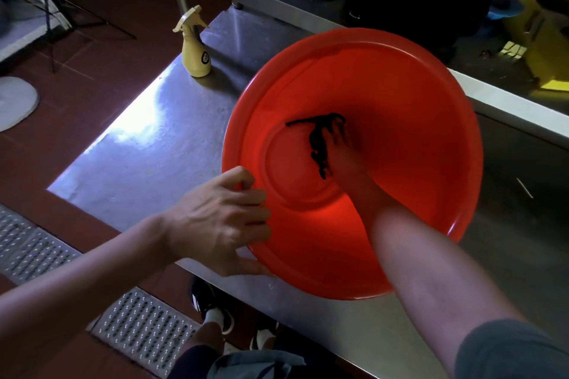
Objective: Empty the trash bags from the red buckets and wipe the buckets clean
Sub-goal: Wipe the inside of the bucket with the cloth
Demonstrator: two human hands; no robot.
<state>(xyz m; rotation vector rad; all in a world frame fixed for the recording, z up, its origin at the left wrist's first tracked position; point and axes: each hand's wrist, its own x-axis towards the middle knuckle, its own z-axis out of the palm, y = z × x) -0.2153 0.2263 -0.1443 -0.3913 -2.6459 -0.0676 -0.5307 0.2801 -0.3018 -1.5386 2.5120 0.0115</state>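
Stainless steel, scuffed and glaring with reflected light, makes up the tabletop (147,144) that carries everything; the round red plastic bucket (400,95) rests on it, mouth open toward the camera, its near rim reaching the tabletop's front edge; beyond the bucket and to its right, a yellow plastic bin (542,40) stands in shadow; below the bucket, past the tabletop's edge, a perforated metal floor grate (144,326) runs along dark red floor tiles; the left hand (215,221) lies against the bucket's left rim, fingers (255,194) spread and curled over that rim, thumb under its outer wall, gripping the bucket itself; the right hand (338,154) reaches deep inside the bucket, tinted red, its fingers closed around a crumpled dark cloth (318,144) pressed on the bucket's floor, near the centre; to the upper left of the bucket, well apart from it, a pale yellow plastic spray bottle (195,46) stands upright on the tabletop, trigger nozzle pointing left.
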